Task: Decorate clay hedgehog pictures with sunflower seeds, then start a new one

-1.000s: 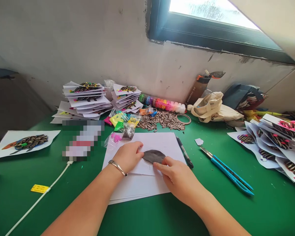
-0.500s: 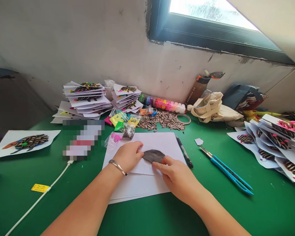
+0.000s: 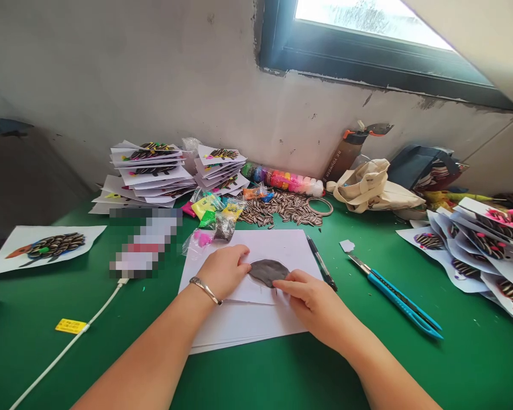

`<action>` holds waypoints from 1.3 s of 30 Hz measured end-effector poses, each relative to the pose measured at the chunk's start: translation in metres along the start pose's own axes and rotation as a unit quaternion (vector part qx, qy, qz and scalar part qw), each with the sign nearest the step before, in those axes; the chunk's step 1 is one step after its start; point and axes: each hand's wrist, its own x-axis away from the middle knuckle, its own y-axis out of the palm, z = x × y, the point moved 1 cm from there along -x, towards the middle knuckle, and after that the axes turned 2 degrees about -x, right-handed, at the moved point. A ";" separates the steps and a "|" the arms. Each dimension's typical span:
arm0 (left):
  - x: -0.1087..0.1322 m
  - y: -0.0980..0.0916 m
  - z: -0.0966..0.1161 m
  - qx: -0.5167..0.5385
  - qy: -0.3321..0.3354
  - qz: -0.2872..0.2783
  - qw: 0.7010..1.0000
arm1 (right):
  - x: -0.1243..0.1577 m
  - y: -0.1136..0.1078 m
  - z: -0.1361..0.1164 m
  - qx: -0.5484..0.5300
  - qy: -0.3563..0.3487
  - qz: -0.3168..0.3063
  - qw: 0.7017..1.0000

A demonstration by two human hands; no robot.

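Ops: Clay (image 3: 268,271), dark grey, flattened to an oval. It sits on the top white sheet (image 3: 282,245) of a small paper stack, mid green table (image 3: 111,364), right in front of me.

QA: Handling?

Ops: I judge it soft, light and tacky. It should dent under a fingertip and likely clings to the paper. It's thin, so it could stretch or tear if lifted by one corner. Best hold is a low pinch at the rim, on two opposite edges. The sheet under it is floppy and needs pinning.

QA: Hands?

Ops: Left hand (image 3: 224,270) is loosely curled, palm down, fingertips at the clay's left edge, gripping nothing. Bracelet (image 3: 204,289) on that wrist. Right hand (image 3: 314,302) is angled in from lower right, fingers extended, tips on the clay's near-right edge. It holds nothing either, just pressing.

QA: Forearms?

Ops: Both low over the table, converging on the sheet.

QA: Nearby?

Ops: Black pen (image 3: 320,263) just beside the sheet's right edge, blue utility knife (image 3: 395,296) further right, sunflower seeds (image 3: 282,208) heaped behind the sheet.
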 end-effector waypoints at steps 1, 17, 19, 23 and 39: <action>0.000 0.000 0.000 0.000 0.000 0.000 1.000 | 0.000 0.000 0.001 -0.012 0.008 0.000 1.000; 0.001 -0.004 0.000 0.000 0.004 -0.009 1.000 | -0.006 0.010 -0.008 0.076 -0.033 0.022 0.996; 0.002 -0.004 0.001 0.001 0.003 -0.009 1.000 | -0.006 0.011 -0.010 0.108 -0.039 0.018 0.993; 0.002 -0.005 0.001 0.005 0.005 -0.004 1.000 | -0.006 0.010 -0.011 0.114 -0.044 0.008 0.993; 0.000 -0.004 -0.001 0.027 -0.003 0.006 1.000 | -0.008 0.016 -0.009 0.134 -0.049 0.017 0.990</action>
